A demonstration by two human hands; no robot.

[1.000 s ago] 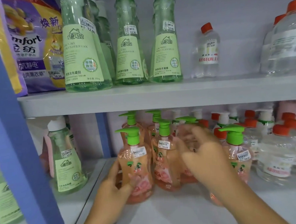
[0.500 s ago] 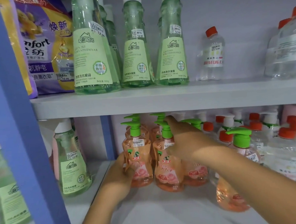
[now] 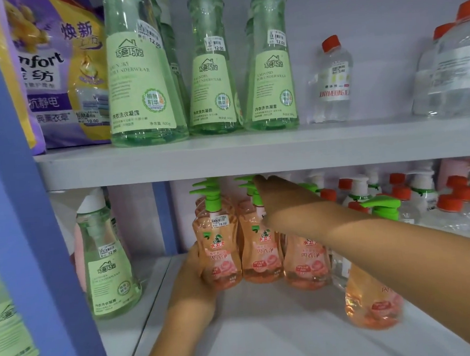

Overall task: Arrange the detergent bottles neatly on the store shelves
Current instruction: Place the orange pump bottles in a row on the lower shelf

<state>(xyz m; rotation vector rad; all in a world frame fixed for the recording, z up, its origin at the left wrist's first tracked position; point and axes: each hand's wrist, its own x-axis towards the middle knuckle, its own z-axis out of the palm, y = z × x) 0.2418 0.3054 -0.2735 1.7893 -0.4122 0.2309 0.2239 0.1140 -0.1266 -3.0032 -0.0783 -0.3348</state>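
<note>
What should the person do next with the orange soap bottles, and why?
Probably bring the lone orange pump bottle back into line beside the others. Three orange bottles stand in a tidy front row, with the left hand against the leftmost and the right hand reaching in over their green pumps. That single bottle stands apart, further forward on the lower shelf.

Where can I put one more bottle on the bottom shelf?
The bare front of the lower shelf, between the pink bottles and the lone pink bottle, is free. Behind them and rightward, the red-capped clear bottles crowd it.
</note>
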